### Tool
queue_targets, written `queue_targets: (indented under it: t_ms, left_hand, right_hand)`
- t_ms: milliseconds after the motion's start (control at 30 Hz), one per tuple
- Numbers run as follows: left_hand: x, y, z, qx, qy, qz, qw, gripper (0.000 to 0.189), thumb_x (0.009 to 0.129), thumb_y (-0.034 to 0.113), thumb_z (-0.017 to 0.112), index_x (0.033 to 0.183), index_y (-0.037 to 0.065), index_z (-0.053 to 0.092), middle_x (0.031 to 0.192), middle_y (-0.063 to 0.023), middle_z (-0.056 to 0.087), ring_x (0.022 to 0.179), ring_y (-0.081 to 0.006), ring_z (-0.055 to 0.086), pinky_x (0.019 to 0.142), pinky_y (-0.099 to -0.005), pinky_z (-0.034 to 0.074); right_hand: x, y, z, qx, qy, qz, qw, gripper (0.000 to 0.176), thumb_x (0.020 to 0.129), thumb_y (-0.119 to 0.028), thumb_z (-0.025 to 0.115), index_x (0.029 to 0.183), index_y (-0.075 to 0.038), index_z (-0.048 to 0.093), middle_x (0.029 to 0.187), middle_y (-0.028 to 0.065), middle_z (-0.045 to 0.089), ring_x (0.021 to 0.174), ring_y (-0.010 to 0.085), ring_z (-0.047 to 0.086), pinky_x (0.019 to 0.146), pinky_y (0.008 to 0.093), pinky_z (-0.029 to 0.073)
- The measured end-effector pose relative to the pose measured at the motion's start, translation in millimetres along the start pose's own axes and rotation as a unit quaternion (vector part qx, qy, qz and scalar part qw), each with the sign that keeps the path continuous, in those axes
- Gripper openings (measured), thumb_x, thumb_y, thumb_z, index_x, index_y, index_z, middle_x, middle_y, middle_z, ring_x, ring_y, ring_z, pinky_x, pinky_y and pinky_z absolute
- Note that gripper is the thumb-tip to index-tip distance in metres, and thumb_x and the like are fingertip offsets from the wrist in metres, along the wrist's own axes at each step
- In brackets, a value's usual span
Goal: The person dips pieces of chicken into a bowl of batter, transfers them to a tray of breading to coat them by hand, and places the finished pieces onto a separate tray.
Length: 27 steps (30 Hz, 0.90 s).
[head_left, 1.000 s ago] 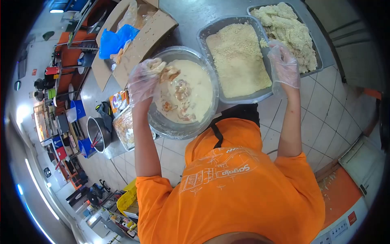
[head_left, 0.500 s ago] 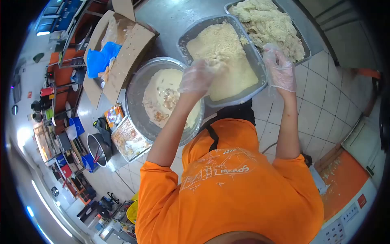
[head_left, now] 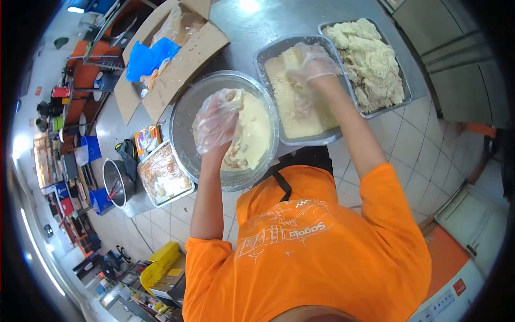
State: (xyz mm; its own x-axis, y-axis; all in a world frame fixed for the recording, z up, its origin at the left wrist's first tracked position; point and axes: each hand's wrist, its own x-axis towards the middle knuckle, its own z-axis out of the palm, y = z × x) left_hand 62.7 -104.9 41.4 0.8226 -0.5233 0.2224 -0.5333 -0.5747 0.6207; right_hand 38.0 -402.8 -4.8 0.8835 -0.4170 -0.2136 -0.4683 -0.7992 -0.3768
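My left hand (head_left: pixel 219 121), in a clear plastic glove, is over a large metal bowl (head_left: pixel 182 145) of pale, runny batter (head_left: pixel 255 129). Its fingers are curled together; whatever they hold is hidden. Brownish pieces (head_left: pixel 234 160) show in the batter below. My right hand (head_left: pixel 316 65), gloved too, is at the far part of a grey tub (head_left: pixel 263 59) of fine, pale crumbs (head_left: pixel 308 126). Its fingers look spread over the crumbs, slightly blurred. A pinkish, crumb-dusted lump (head_left: pixel 303 110) lies nearer to me in that tub.
Right of the tub, a second tray (head_left: pixel 409 94) is heaped with crumb-coated pieces (head_left: pixel 367 64). An open cardboard box (head_left: pixel 185 70) with a blue plastic bag (head_left: pixel 150 58) stands at the left. A plastic-covered tray (head_left: pixel 166 174) and an orange packet (head_left: pixel 146 140) lie near the bowl.
My left hand has moved left from the crumb tub to above the batter bowl. My right hand has gone from beside the heaped tray into the crumbs. The view has shifted slightly.
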Motion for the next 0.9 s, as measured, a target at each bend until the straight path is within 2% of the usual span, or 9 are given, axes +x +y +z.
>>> queue_targets:
  t_ms: [100, 167, 233, 300, 467, 667, 733, 767, 900]
  left_hand:
    - [-33, -28, -6, -0.009, 0.034, -0.03, 0.999, 0.038, 0.084, 0.017, 0.073, 0.12, 0.006, 0.065, 0.095, -0.0164, 0.071, 0.083, -0.0344, 0.067, 0.075, -0.0424, 0.053]
    - [-56, -41, -8, 0.085, 0.084, -0.023, 0.993, 0.035, 0.084, 0.014, 0.072, 0.118, 0.005, 0.066, 0.097, -0.0159, 0.071, 0.087, -0.0335, 0.068, 0.077, -0.0398, 0.053]
    - [-65, -34, -22, 0.032, 0.066, -0.074, 0.995, 0.035, 0.084, 0.013, 0.071, 0.118, 0.005, 0.066, 0.098, -0.0155, 0.071, 0.088, -0.0335, 0.068, 0.079, -0.0394, 0.053]
    - [-77, -33, -30, -0.024, 0.044, -0.124, 0.991, 0.034, 0.084, 0.012, 0.071, 0.118, 0.006, 0.067, 0.098, -0.0151, 0.072, 0.09, -0.0335, 0.068, 0.08, -0.039, 0.053]
    - [-92, -50, -33, -0.029, 0.102, -0.09, 0.99, 0.032, 0.083, 0.009, 0.07, 0.115, 0.006, 0.068, 0.099, -0.015, 0.072, 0.09, -0.0338, 0.068, 0.079, -0.0397, 0.053]
    - [-111, -60, -37, -0.066, 0.158, -0.101, 0.98, 0.027, 0.082, 0.007, 0.071, 0.108, 0.001, 0.068, 0.1, -0.016, 0.07, 0.092, -0.0339, 0.066, 0.083, -0.0399, 0.052]
    - [-115, -65, -34, -0.095, 0.19, -0.16, 0.964, 0.027, 0.083, 0.008, 0.072, 0.107, 0.0, 0.067, 0.105, -0.0171, 0.068, 0.096, -0.0321, 0.065, 0.085, -0.0397, 0.051]
    - [-117, -69, -40, -0.03, 0.108, -0.182, 0.977, 0.039, 0.092, 0.018, 0.07, 0.125, 0.0, 0.06, 0.119, -0.0151, 0.064, 0.11, -0.0278, 0.061, 0.097, -0.0365, 0.047]
    - [-112, -68, -31, -0.045, 0.157, -0.164, 0.973, 0.033, 0.089, 0.019, 0.07, 0.118, 0.002, 0.065, 0.111, -0.0148, 0.067, 0.102, -0.0318, 0.064, 0.09, -0.0385, 0.049]
  right_hand:
    - [18, -26, 36, -0.155, 0.028, -0.003, 0.987, 0.081, 0.079, -0.056, 0.064, 0.148, -0.018, 0.046, 0.149, 0.0245, 0.046, 0.135, 0.0398, 0.048, 0.112, 0.0457, 0.04]
    - [22, -30, 63, -0.163, 0.034, -0.009, 0.986, 0.079, 0.078, -0.053, 0.066, 0.146, -0.017, 0.049, 0.146, 0.0236, 0.048, 0.132, 0.0387, 0.051, 0.11, 0.0451, 0.043]
    - [30, -33, 66, -0.174, 0.041, -0.014, 0.984, 0.077, 0.077, -0.05, 0.069, 0.144, -0.016, 0.052, 0.144, 0.0227, 0.051, 0.13, 0.0376, 0.054, 0.107, 0.0445, 0.045]
    - [39, -29, 58, -0.092, -0.074, -0.016, 0.993, 0.066, 0.077, -0.036, 0.072, 0.139, -0.015, 0.058, 0.14, 0.0217, 0.056, 0.125, 0.0348, 0.059, 0.102, 0.0417, 0.05]
    - [80, 6, 88, -0.137, -0.064, -0.092, 0.984, 0.054, 0.078, -0.026, 0.073, 0.129, -0.011, 0.065, 0.13, 0.0227, 0.062, 0.118, 0.0321, 0.063, 0.101, 0.0393, 0.051]
    - [53, -2, 12, -0.085, -0.186, 0.003, 0.979, 0.064, 0.082, -0.034, 0.075, 0.137, -0.006, 0.057, 0.129, 0.0218, 0.064, 0.116, 0.0333, 0.064, 0.1, 0.0386, 0.05]
    - [19, -6, -9, 0.02, -0.159, 0.0, 0.987, 0.052, 0.075, -0.017, 0.075, 0.125, -0.003, 0.066, 0.118, 0.024, 0.068, 0.104, 0.0318, 0.068, 0.093, 0.0367, 0.053]
    - [14, -3, -13, 0.005, -0.216, -0.027, 0.976, 0.06, 0.072, -0.024, 0.081, 0.126, -0.006, 0.065, 0.118, 0.022, 0.069, 0.107, 0.0314, 0.067, 0.094, 0.0368, 0.051]
    - [-17, -15, -20, -0.053, -0.252, -0.079, 0.963, 0.079, 0.07, -0.036, 0.081, 0.14, -0.012, 0.054, 0.124, 0.0218, 0.066, 0.117, 0.0343, 0.062, 0.102, 0.0379, 0.047]
